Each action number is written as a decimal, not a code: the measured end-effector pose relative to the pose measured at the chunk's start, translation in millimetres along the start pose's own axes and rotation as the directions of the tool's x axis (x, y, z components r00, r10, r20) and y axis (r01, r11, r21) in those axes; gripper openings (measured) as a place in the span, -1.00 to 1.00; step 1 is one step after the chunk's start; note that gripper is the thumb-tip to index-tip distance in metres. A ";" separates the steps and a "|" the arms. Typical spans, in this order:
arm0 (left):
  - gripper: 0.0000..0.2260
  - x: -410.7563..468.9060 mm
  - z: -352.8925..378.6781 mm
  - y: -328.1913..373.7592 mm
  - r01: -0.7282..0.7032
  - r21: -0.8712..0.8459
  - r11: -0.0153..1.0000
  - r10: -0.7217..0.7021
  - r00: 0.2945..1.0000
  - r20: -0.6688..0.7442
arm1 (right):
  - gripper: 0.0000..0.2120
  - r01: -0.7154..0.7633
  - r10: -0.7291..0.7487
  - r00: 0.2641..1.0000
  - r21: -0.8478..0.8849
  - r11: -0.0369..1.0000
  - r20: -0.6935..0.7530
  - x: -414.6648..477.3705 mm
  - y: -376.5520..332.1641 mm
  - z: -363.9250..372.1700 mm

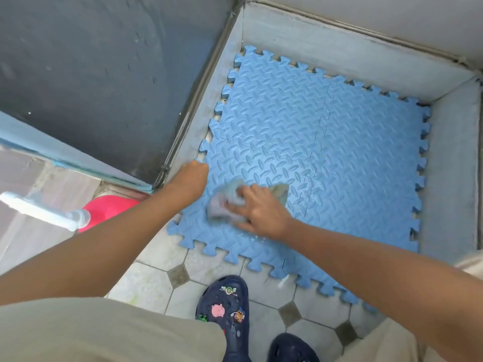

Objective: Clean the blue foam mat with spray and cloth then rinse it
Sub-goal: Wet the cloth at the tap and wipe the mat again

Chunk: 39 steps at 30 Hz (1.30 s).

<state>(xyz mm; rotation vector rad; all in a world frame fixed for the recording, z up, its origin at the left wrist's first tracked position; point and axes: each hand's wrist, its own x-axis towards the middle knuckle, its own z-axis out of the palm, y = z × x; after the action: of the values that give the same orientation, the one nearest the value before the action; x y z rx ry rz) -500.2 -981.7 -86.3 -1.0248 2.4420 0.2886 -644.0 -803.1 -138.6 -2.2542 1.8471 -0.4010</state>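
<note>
A blue foam mat (326, 152) with jigsaw edges lies on the floor in a corner bounded by low grey walls. My left hand (192, 176) is closed on the mat's left edge, gripping it. My right hand (257, 210) presses flat on a crumpled grey-blue cloth (226, 202) on the mat's near left part; the cloth looks blurred. A wet patch shines on the mat just below my right wrist. No spray bottle can be clearly identified.
Low grey walls (366, 58) enclose the mat at the back, left and right. A pink container (109, 205) with a pale blue handle (41, 209) in front of it sits at the left. My dark blue clogs (224, 307) stand on the tiled floor (149, 283).
</note>
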 end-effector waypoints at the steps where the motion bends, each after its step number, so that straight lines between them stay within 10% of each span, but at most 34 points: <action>1: -0.93 0.3 1.3 -0.3 -0.004 0.001 1.000 0.004 1.000 -0.002 | -0.59 0.138 -0.138 0.988 0.002 0.990 0.073 -19.9 -0.6 -3.0; 5: -0.95 -0.7 2.3 -1.1 -0.013 -0.001 1.000 0.013 1.000 -0.021 | -0.57 0.409 -0.385 0.886 -0.045 0.911 0.258 -60.1 61.4 -34.0; 10: -0.92 -5.3 8.6 -1.2 -0.018 0.000 1.000 0.018 0.999 -0.028 | -0.49 -0.212 0.218 0.976 -0.194 0.958 0.010 -61.8 142.3 -60.1; 13: -0.92 -4.3 13.1 -3.9 -0.038 0.019 0.999 0.039 0.999 -0.021 | -0.42 -0.755 0.732 0.650 -0.062 0.653 -0.204 -39.0 107.8 -46.2; 15: -0.95 -2.1 13.4 -5.2 -0.051 0.031 0.998 0.051 0.999 -0.015 | -0.46 -0.850 0.847 0.502 0.085 0.520 -0.173 -22.2 54.1 -32.6; 17: -0.97 -0.7 11.8 -4.9 -0.054 0.045 0.997 0.055 0.998 -0.006 | -0.49 -0.708 0.716 0.686 0.111 0.698 -0.126 -20.6 -0.2 -16.3; 20: -0.98 -0.3 9.2 -3.9 -0.045 0.046 0.998 0.044 0.999 0.014 | -0.61 -0.140 0.139 0.990 0.036 0.989 0.034 -43.5 -40.2 -0.1; 25: -0.94 0.3 10.6 -4.8 -0.034 0.061 0.998 0.035 0.999 -0.005 | -0.71 0.350 -0.388 0.797 0.169 0.921 0.463 -60.0 30.9 -53.1; 28: -0.83 0.4 12.5 -5.3 -0.037 0.057 0.998 0.038 0.999 -0.010 | -0.71 0.231 -0.238 0.782 0.086 0.969 0.576 -75.2 110.4 -94.9; 31: -0.71 1.6 12.4 -6.0 -0.043 0.064 0.997 0.043 0.999 0.001 | -0.69 -0.364 0.354 0.878 -0.029 0.931 0.322 -97.6 168.8 -112.9; 33: -0.65 2.0 11.7 -5.3 -0.038 0.055 0.998 0.038 0.999 0.006 | -0.65 -0.768 0.768 0.638 -0.037 0.640 0.053 -101.0 181.4 -109.7; 35: -0.65 2.4 9.8 -4.3 -0.034 0.042 0.999 0.034 0.999 0.001 | -0.67 -0.881 0.882 0.471 -0.073 0.468 -0.021 -93.4 173.3 -104.8; 39: -0.65 3.2 7.8 -4.4 -0.021 0.024 0.999 0.020 0.999 0.040 | -0.74 -0.473 0.467 0.852 -0.033 0.880 0.238 -93.5 121.6 -100.6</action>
<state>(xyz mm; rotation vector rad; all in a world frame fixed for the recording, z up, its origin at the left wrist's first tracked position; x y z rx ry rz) -496.3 -983.9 -94.7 -0.9750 2.4161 0.2820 -807.0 -734.0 -90.5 -1.6531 2.1452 -0.0633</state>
